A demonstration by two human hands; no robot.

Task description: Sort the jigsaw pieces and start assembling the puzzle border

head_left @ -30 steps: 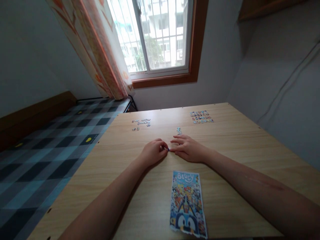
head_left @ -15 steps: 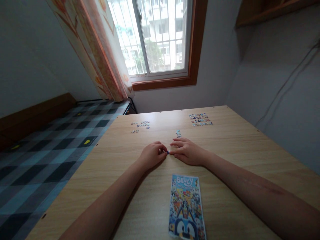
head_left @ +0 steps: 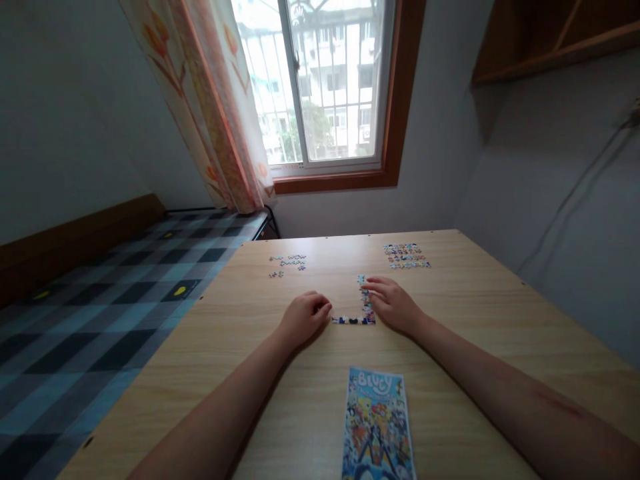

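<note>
Jigsaw pieces form an L-shaped strip (head_left: pixel 354 321) on the table, with a bottom row and a column rising at its right end. My left hand (head_left: pixel 305 317) rests beside the row's left end, its fingers curled closed; whether anything is in them is hidden. My right hand (head_left: pixel 395 303) lies at the right of the column, fingers stretched out and the tips touching or covering its edge. In front of both hands is an upright-facing picture sheet (head_left: pixel 379 423) with "Bluey" lettering and cartoon dogs.
Several loose jigsaw pieces (head_left: pixel 293 263) are scattered at the back left. More pieces lie in rows (head_left: pixel 406 256) at the back right. The wooden table (head_left: pixel 240 393) borders a bed with a checked cover (head_left: pixel 150 293) on the left; a window is beyond.
My hands have moved apart, uncovering the bottom row of the strip. My right fingers have shifted from the row up to the column. The camera view has tilted slightly upward.
</note>
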